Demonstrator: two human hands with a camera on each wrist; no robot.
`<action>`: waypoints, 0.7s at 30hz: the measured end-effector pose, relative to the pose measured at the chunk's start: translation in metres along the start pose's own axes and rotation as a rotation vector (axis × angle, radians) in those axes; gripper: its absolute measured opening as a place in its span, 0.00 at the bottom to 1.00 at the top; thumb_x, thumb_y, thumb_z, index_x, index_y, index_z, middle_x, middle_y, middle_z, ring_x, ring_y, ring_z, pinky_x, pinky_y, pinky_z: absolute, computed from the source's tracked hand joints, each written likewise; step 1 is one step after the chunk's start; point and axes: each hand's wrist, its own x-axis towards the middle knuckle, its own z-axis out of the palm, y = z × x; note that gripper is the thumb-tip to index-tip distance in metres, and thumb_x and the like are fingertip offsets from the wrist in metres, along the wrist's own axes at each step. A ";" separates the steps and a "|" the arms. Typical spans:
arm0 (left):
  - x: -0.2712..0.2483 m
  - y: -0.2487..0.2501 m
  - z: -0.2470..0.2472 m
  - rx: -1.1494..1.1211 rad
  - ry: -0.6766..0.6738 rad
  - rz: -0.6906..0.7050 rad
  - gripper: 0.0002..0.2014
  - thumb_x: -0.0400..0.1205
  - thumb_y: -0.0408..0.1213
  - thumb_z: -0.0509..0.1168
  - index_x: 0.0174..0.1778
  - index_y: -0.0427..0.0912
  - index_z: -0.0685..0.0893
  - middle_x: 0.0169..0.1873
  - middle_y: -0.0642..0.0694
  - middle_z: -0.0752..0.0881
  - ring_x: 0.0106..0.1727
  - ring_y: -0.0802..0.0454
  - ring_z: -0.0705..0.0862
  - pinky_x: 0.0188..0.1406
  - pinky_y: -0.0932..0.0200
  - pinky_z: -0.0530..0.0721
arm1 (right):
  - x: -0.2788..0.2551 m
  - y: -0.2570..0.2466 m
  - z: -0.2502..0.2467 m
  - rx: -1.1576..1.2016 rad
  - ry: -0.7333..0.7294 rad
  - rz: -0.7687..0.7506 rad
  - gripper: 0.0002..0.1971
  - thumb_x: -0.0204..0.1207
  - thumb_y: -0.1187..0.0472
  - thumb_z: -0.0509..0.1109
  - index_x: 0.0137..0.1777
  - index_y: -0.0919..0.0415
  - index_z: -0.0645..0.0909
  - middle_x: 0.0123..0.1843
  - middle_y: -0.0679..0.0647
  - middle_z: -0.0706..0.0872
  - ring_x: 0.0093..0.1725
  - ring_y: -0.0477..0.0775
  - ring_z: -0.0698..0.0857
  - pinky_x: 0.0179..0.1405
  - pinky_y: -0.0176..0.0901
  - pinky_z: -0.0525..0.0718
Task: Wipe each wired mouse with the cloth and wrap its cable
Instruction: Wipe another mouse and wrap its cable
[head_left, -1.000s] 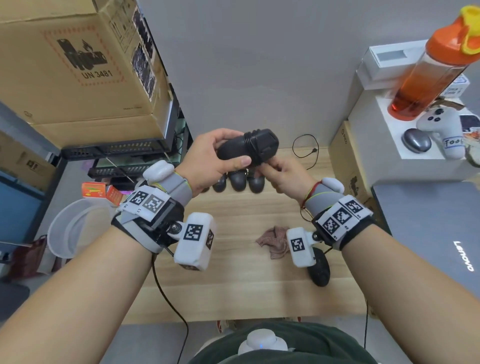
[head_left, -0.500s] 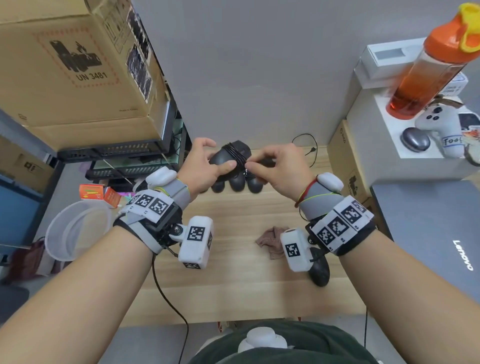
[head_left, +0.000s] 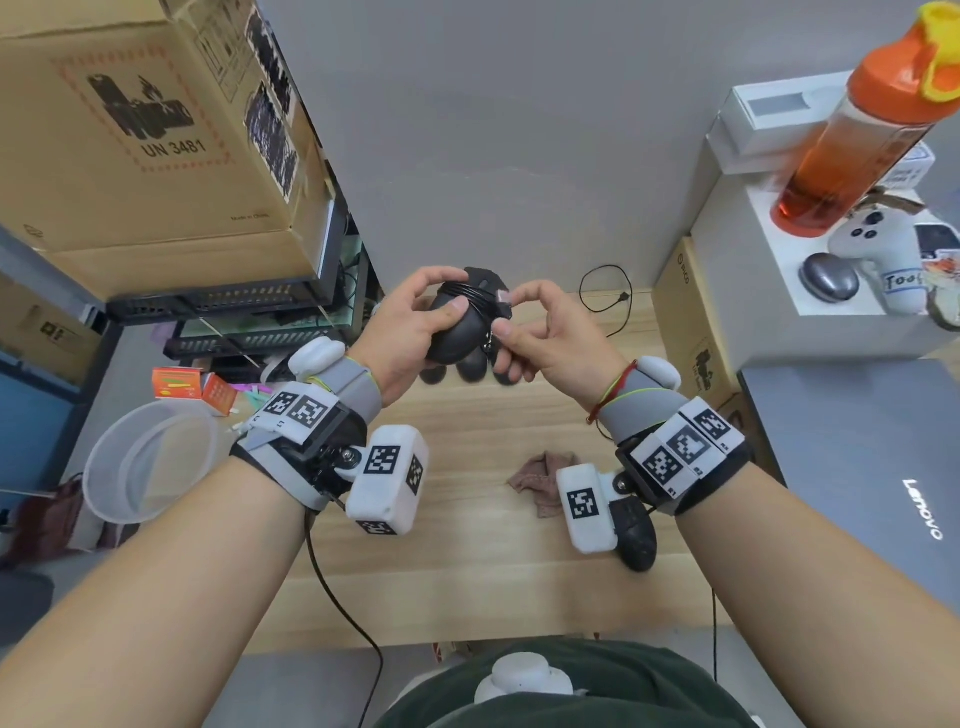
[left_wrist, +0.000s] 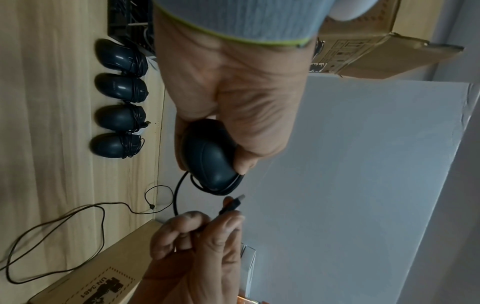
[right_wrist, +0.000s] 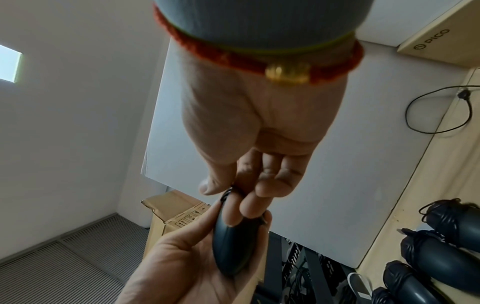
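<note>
My left hand (head_left: 448, 291) grips a black wired mouse (head_left: 460, 332) above the back of the wooden table (head_left: 467, 587), with its cable wound round the body. A short free end loops to the USB plug (left_wrist: 232, 204), which my right hand (head_left: 506, 312) pinches between thumb and forefinger just right of the mouse. Several wrapped mice (left_wrist: 118, 118) lie in a row by the wall under my hands. The brown cloth (head_left: 543, 480) lies crumpled mid-table. One more black mouse (head_left: 636, 535) sits at the right, partly hidden by my wrist camera.
A thin loose cable (head_left: 605, 291) curls at the table's back right. Cardboard boxes (head_left: 150, 135) stand at the left, a small box (head_left: 693, 322) and a grey laptop (head_left: 872, 467) at the right. An orange bottle (head_left: 852, 156) and white controller (head_left: 878, 249) sit on a white box.
Both hands came down closer to the table and the mouse turned in my left hand. My right hand went round the mouse with the cable and now holds the plug end beside it.
</note>
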 end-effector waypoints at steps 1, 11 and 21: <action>0.000 0.000 0.000 -0.005 0.005 0.010 0.11 0.86 0.33 0.68 0.58 0.54 0.86 0.51 0.40 0.87 0.49 0.39 0.83 0.51 0.37 0.77 | 0.000 0.000 0.000 0.004 -0.003 0.001 0.10 0.84 0.62 0.68 0.59 0.57 0.68 0.28 0.55 0.88 0.23 0.53 0.82 0.25 0.45 0.72; -0.001 0.001 -0.002 0.011 -0.030 0.034 0.12 0.88 0.30 0.65 0.62 0.51 0.85 0.52 0.47 0.90 0.50 0.47 0.87 0.50 0.49 0.84 | 0.002 0.000 -0.009 -0.035 0.177 -0.016 0.03 0.80 0.62 0.73 0.46 0.54 0.85 0.30 0.55 0.89 0.24 0.51 0.79 0.25 0.35 0.77; -0.005 0.002 -0.002 0.197 -0.101 0.168 0.15 0.85 0.36 0.70 0.67 0.50 0.86 0.66 0.40 0.87 0.65 0.47 0.86 0.67 0.48 0.86 | 0.003 -0.004 -0.014 -0.176 0.199 0.018 0.11 0.66 0.60 0.85 0.42 0.57 0.85 0.31 0.57 0.90 0.27 0.48 0.83 0.37 0.41 0.83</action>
